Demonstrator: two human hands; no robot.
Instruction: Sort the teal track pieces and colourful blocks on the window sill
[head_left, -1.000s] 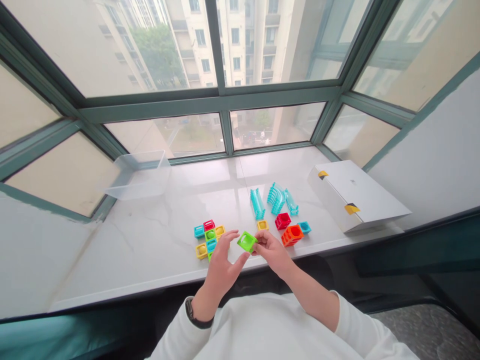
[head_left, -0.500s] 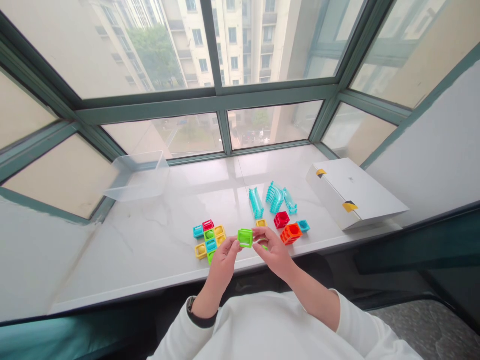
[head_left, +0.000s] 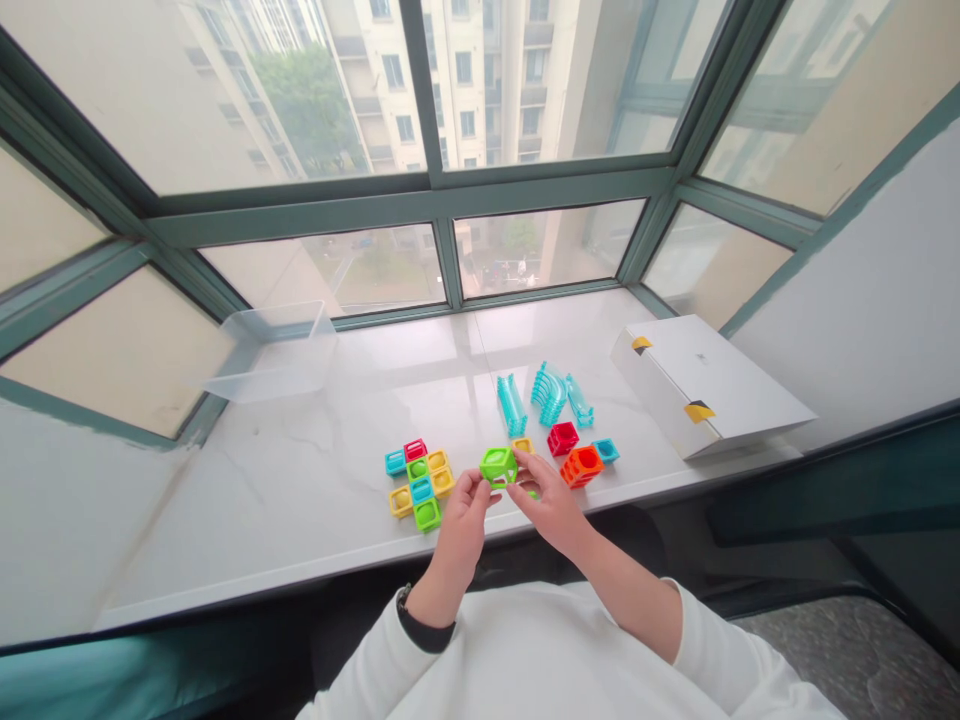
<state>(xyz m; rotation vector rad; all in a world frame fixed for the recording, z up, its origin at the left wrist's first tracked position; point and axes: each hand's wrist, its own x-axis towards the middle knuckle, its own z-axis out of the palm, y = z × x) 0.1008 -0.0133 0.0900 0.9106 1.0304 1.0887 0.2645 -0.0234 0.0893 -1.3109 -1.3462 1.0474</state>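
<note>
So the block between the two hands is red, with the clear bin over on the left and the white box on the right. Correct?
Colour's wrong: the head view shows a green block between them. The rest stands.

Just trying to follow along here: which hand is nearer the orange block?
The right hand. It is close beside the orange block, on its left; the left hand is farther left, across the held green block.
</note>
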